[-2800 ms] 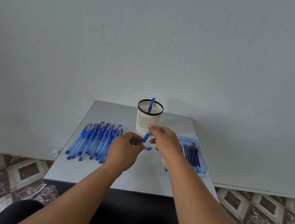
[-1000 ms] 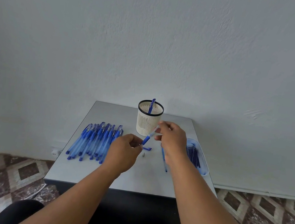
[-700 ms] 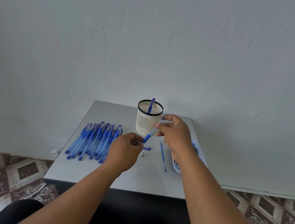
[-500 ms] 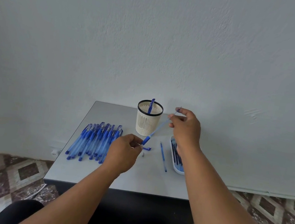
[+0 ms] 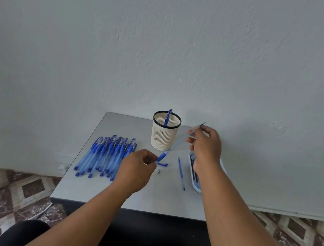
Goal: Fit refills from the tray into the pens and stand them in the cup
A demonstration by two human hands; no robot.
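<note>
The left hand (image 5: 137,168) pinches the lower, grip-sleeve end of a pen barrel (image 5: 163,156) with curled fingers, holding it slanted just above the counter (image 5: 105,196); the right hand (image 5: 206,144) pinches a thin refill (image 5: 181,141) near its upper end, the rod running down into the barrel's mouth, so both grips are pressed onto what they hold; whether the rod is going in or coming out cannot be told from this view. The likely trouble lies in that long, slender rod: held so far from the barrel, it could bow or kink if pushed off-axis, or slip sideways out of the opening; the left pinch is small and could let the barrel twist. A tiny metal tip piece (image 5: 159,171) and a blue cap (image 5: 162,164) lie loose just beside the left hand; a careless wrist could flick either off the counter. A spare refill (image 5: 181,173) lies between them and the tray (image 5: 194,187), under the right forearm, which could drag it or nudge the tray at the edge. The cup (image 5: 164,133), holding one pen (image 5: 167,117), stands close behind the slanted rod and could be knocked; the unfilled pens (image 5: 106,155) lie in a row to the left.
</note>
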